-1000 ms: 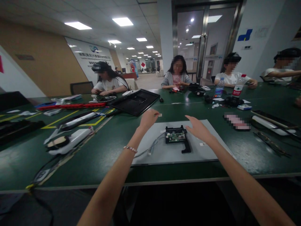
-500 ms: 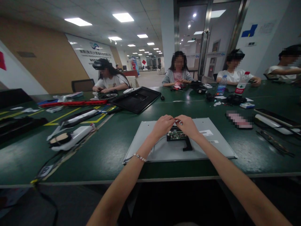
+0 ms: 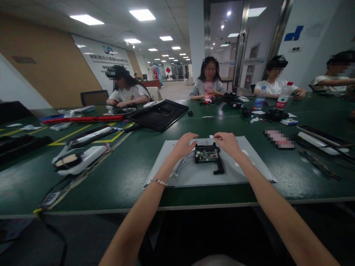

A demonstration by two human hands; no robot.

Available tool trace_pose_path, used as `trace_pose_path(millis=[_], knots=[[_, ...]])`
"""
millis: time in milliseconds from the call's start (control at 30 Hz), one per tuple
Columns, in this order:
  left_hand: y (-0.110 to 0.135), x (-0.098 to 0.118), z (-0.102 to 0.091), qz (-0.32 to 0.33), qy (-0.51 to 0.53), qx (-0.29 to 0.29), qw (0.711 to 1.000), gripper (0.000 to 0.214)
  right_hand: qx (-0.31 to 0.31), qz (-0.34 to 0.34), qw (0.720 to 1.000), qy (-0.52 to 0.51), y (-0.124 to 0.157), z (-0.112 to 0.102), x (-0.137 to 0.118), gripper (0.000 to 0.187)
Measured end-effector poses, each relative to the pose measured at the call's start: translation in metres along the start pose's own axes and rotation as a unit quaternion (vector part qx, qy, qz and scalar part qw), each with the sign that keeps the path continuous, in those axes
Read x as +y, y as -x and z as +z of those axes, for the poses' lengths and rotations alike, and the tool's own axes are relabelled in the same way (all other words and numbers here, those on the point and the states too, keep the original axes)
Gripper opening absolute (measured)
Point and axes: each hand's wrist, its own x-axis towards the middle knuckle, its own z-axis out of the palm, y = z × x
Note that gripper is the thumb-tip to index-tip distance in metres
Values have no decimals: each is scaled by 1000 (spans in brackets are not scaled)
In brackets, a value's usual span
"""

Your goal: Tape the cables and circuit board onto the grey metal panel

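A flat grey panel (image 3: 163, 162), like the back of a display, lies on the table in front of me. On its middle sits a green circuit board (image 3: 206, 155) in a black plastic bracket (image 3: 219, 167) with a hooked arm. My left hand (image 3: 184, 145) hovers at the bracket's left side, fingers curved and apart, holding nothing visible. Thin cables (image 3: 181, 164) run from the board under that wrist. Beyond the bracket's upper right corner, my right hand (image 3: 227, 143) is closed in a pinch. A small white piece (image 3: 211, 136) shows at its fingertips; its kind is unclear.
A black monitor frame (image 3: 161, 115) lies beyond the panel. To the left are a white device (image 3: 83, 159) and cables. At right lie a blurred pink object (image 3: 279, 139) and long bars (image 3: 321, 144). Two bottles (image 3: 284, 96) and several seated people are across the table (image 3: 124, 192).
My hands were together over the top of the bracket and have moved apart, left hand leftward and right hand rightward. The bracket's upper part and a small white piece now show between them.
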Motion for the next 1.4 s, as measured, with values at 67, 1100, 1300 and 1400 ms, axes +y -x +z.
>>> trace_pose_path(millis=[67,1100,1300,1400], knots=[[2,-5,1,0,-12,-19,1000,28,-17,-1,1000,3,1,0,1,21],[4,-11,8,31,-141,-86,986,31,-120,-53,989,66,1,16,2,23],[4,-7,4,15,-144,-88,985,30,-153,-52,982,94,3,23,3,21],[4,-6,4,13,-143,-89,986,30,-162,-52,981,95,3,24,4,23]])
